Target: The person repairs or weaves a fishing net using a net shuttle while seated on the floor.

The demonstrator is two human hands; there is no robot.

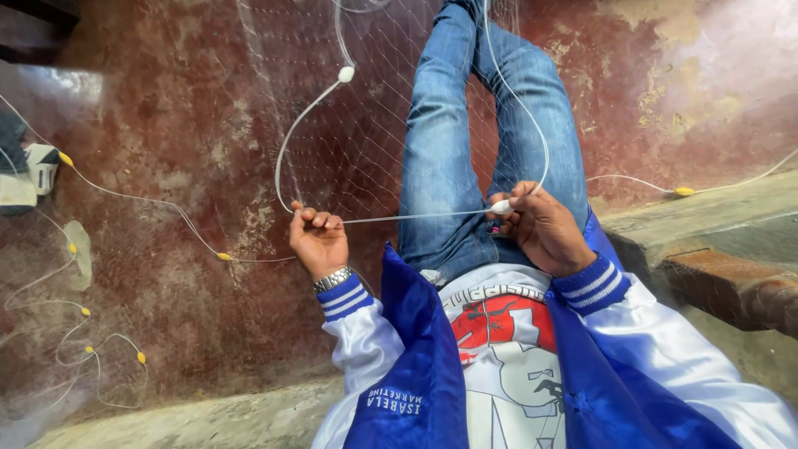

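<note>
My left hand [317,239] is closed on a thin white rope [416,216] that runs taut across my lap to my right hand [540,226]. My right hand grips the same rope at a small white oval float [501,206]. From my left hand the rope loops up to another white float [346,74]. A fine, nearly see-through fishing net [357,150] hangs from the rope over the floor and my jeans-clad legs [474,150]. A metal watch sits on my left wrist.
Worn red concrete floor [183,191] lies below. More rope with small yellow floats [224,256] trails over the floor at left, and one yellow float [683,191] lies at right. A concrete step [715,249] runs at right, a ledge at the bottom.
</note>
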